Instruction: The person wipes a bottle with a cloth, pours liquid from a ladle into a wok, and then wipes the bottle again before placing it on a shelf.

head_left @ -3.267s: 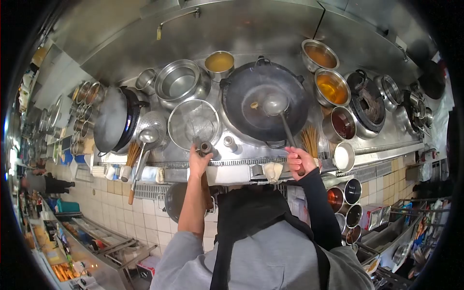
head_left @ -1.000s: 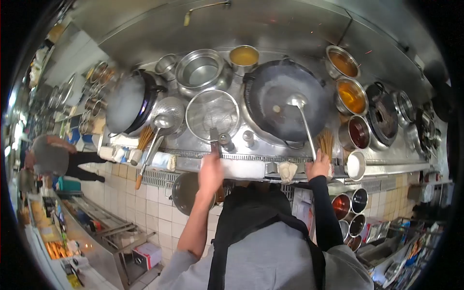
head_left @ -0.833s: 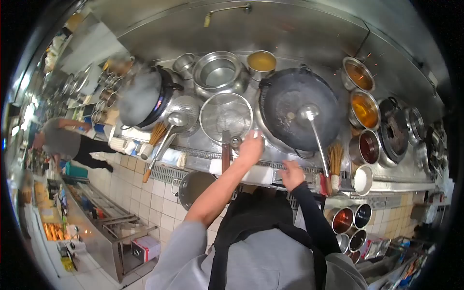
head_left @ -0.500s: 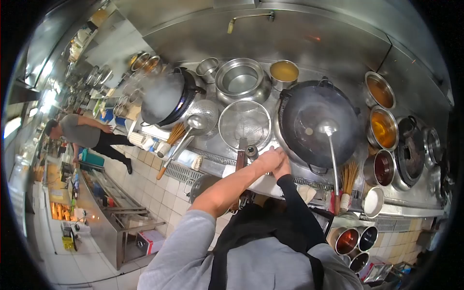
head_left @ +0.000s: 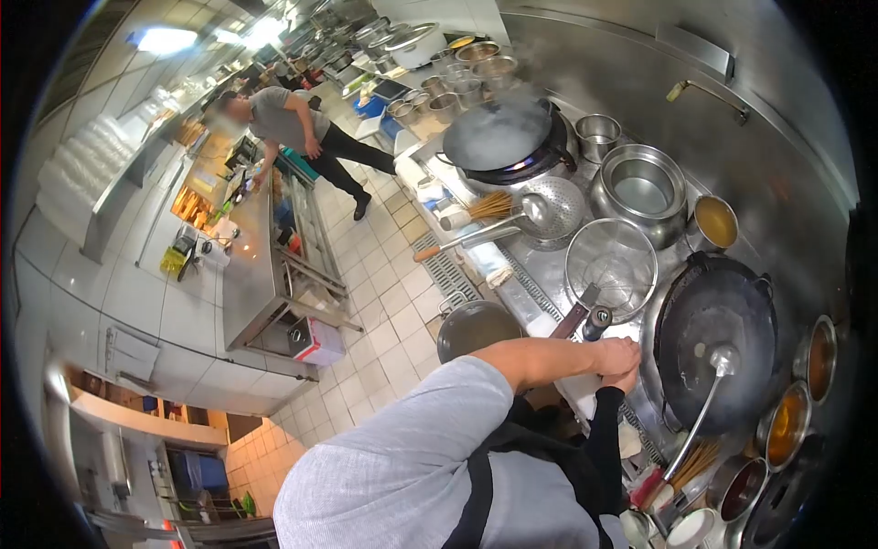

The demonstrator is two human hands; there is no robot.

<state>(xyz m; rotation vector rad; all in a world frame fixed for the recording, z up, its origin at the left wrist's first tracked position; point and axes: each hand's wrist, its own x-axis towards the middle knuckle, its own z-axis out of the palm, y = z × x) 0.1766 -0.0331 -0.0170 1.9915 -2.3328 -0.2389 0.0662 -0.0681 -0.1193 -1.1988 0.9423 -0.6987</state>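
Observation:
My left hand (head_left: 618,352) and my right hand (head_left: 626,377) are closed and pressed together at the stove's front edge. Whatever lies between them, if anything, is hidden. Just behind them are a dark-topped bottle or handle (head_left: 598,319) and the strainer's brown handle (head_left: 575,317). The round wire strainer (head_left: 611,261) rests on the stove top. To the right of my hands sits a dark wok (head_left: 722,320), with a metal ladle (head_left: 722,360) lying in it.
A second wok (head_left: 498,133) steams over a flame beside a perforated ladle (head_left: 553,209). A wide pot (head_left: 645,183), a yellow-liquid pot (head_left: 715,222) and sauce pots (head_left: 786,430) stand around. Another person (head_left: 283,123) stands at the far counter (head_left: 247,302). A pot (head_left: 476,329) is left of my arm.
The view has turned left, so the stove appears farther right and more counter and floor show. My hands remain together at the stove edge. The other person's arm now reaches to the counter.

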